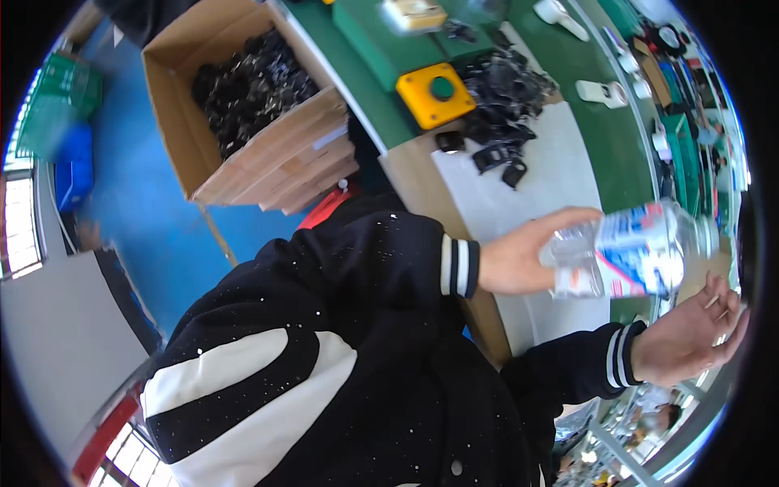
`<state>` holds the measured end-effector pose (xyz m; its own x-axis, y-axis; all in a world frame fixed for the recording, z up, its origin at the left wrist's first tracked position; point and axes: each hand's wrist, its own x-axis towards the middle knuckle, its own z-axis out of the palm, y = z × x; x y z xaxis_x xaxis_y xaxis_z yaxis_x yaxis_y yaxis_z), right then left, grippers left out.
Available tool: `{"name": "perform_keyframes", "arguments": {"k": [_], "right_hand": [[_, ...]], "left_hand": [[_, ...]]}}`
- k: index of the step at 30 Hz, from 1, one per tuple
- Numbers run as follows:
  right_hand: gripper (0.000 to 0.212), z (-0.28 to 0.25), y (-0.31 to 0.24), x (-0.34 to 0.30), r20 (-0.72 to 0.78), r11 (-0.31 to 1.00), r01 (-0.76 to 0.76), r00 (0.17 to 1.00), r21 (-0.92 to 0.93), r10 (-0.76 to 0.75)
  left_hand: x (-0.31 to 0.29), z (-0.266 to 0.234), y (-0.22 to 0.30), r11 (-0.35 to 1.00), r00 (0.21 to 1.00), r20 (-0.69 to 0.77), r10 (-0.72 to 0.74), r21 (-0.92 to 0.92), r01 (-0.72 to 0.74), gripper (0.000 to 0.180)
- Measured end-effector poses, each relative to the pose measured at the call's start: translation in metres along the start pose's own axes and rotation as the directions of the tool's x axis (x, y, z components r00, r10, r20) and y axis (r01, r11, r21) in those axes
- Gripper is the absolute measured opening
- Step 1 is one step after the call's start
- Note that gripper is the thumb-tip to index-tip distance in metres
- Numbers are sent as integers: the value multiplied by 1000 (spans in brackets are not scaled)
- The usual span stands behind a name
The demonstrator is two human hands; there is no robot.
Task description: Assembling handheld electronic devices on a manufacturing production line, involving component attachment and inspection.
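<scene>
My left hand [527, 253] is wrapped round the base end of a clear plastic bottle [637, 252] with a white, blue and red label. The bottle lies sideways in the air above the workbench, its neck pointing to the right of the picture. Whether a cap sits on the neck is too blurred to tell. Below the neck, apart from the bottle, my right hand [690, 337] is open with the fingers spread and slightly curled, and nothing in it. Black plastic parts [507, 89] lie heaped on a white sheet [560, 162] beyond my left hand.
A yellow box with a green button [436, 96] stands beside the heap on the green bench [621, 146]. White handheld devices [602, 93] lie farther along. At the left, an open cardboard box [174, 105] holds many black parts. Green crates [61, 105] and a blue bin [75, 166] stand behind.
</scene>
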<state>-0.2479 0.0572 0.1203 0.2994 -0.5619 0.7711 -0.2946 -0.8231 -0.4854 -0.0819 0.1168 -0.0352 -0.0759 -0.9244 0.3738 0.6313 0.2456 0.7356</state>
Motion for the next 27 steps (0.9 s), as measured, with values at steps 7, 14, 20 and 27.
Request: {"name": "perform_keyframes", "arguments": {"k": [7,14,20,27], "right_hand": [[84,42,-13,-39,136,776,-171,985,607,110],[93,75,-28,-72,245,628,-228,968,744,60],[82,88,-9,-89,100,791,-310,947,527,304],[71,91,37,-90,-166,865,-350,888,361,428]], "left_hand": [[-48,5,8,976,997,1,78,206,-77,76],[-67,-14,15,969,998,52,45,239,-56,78],[-87,-72,54,822,957,-75,279,534,-198,70],[-165,-210,103,762,665,-733,-140,349,545,14]]}}
